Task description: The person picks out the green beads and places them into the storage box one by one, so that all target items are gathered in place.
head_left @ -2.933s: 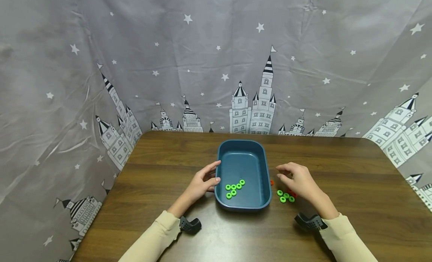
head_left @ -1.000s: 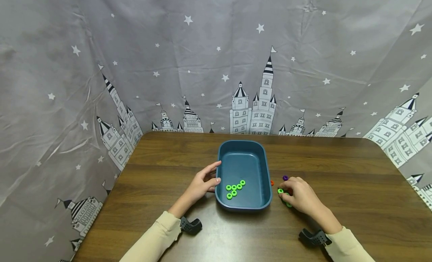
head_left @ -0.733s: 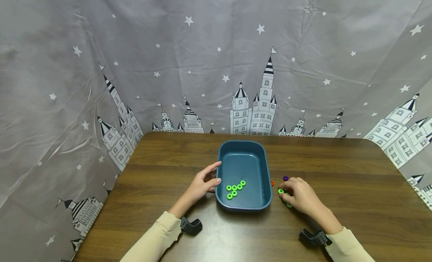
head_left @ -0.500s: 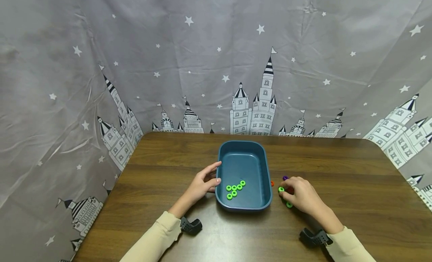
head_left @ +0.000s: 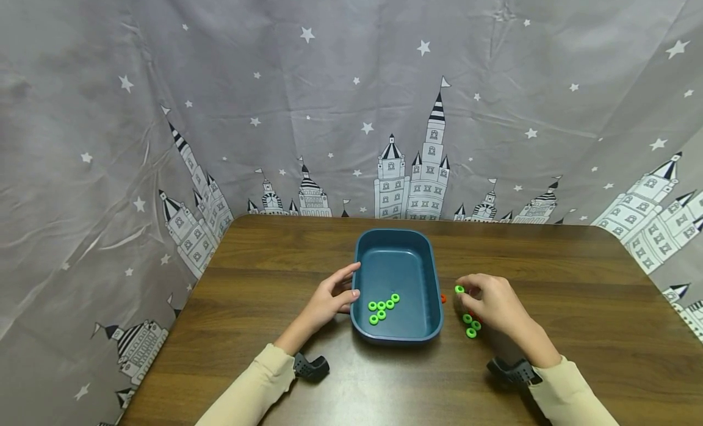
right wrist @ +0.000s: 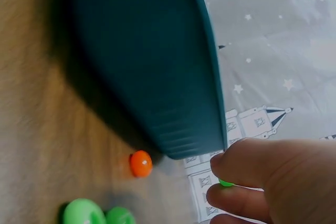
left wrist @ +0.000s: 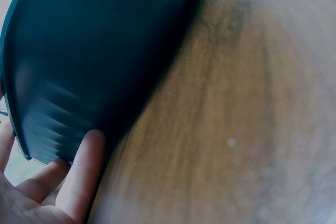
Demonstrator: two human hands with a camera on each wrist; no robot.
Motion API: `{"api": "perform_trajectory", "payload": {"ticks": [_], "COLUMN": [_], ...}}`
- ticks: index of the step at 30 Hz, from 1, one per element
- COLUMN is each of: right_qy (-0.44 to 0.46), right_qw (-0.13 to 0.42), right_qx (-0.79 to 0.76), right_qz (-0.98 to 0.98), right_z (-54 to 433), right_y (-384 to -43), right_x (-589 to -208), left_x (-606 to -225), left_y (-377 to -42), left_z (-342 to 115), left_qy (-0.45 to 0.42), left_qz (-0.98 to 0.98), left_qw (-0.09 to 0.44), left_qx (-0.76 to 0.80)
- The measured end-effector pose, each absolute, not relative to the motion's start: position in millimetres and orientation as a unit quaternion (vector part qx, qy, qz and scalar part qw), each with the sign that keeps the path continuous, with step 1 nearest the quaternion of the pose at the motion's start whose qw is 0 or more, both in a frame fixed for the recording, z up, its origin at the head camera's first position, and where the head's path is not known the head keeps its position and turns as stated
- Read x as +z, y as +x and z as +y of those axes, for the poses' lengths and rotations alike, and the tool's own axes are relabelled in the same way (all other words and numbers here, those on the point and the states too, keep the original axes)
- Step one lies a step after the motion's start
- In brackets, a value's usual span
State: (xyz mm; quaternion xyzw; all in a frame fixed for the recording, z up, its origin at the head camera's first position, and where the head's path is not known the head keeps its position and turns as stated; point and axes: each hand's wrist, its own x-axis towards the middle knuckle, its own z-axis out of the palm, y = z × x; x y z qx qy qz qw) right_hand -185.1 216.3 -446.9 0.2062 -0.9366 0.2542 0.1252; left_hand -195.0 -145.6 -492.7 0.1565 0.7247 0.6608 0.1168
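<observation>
A dark blue tray stands on the wooden table with several small green rings on its floor. My left hand holds the tray's left side, thumb and index fingertip at the rim. In the left wrist view its other fingers lie against the outer wall. Right of the tray, my right hand pinches a green ring between thumb and fingers, above the table. Only a sliver of that green ring shows in the right wrist view.
Under my right hand lie more green rings, with a red ring partly hidden behind them. An orange-red ring sits close against the tray's right side. A grey curtain with castles and stars hangs behind the table.
My right hand has taken a green ring from the group and moved it away from me, upward in view. The purple ring seen earlier is now hidden. My left hand stays on the tray.
</observation>
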Motion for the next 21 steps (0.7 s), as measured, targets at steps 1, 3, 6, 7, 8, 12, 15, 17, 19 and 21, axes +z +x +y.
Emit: {"api": "perform_trajectory", "payload": {"ticks": [1,3,6,7,8,12,15,17,19,21], "right_qy": [0.208,0.211,0.215,0.216,0.217,0.225,0.229,0.233,0.237,0.24], "right_qw": [0.127,0.129,0.129,0.129,0.129,0.139,0.144,0.145,0.145,0.144], "right_qx": [0.255,0.257,0.262,0.265,0.267,0.274,0.281,0.289,0.296,0.304], "right_qz": [-0.936,-0.934,-0.932,-0.931,-0.93,-0.925,-0.921,-0.917,-0.914,-0.911], "right_z": [215.1,212.7,208.3,206.6,204.8,196.3,189.5,185.1,180.5,176.0], "right_y": [-186.1,-187.7,-190.9,-191.9,-193.0,-198.0,-200.6,-201.8,-202.8,-203.9], "right_x": [-445.5,-443.0,-440.1,-439.2,-438.4,-435.6,-433.4,-432.1,-430.3,-428.8], "left_x": [-492.7,-492.8,-492.2,-492.2,-492.1,-492.2,-492.2,-492.0,-491.6,-491.2], "left_y": [-195.0,-195.0,-194.8,-194.9,-194.9,-194.9,-194.7,-194.5,-194.3,-194.5], "left_z": [-145.6,-145.7,-146.0,-146.0,-146.1,-146.4,-146.1,-145.8,-145.3,-145.3], "left_qy": [0.157,0.157,0.156,0.155,0.155,0.154,0.155,0.155,0.154,0.152], "left_qz": [0.724,0.723,0.723,0.723,0.724,0.726,0.725,0.725,0.725,0.727], "left_qw": [0.117,0.118,0.117,0.117,0.116,0.115,0.115,0.115,0.115,0.115], "left_qx": [0.661,0.663,0.662,0.663,0.662,0.66,0.661,0.661,0.661,0.66]}}
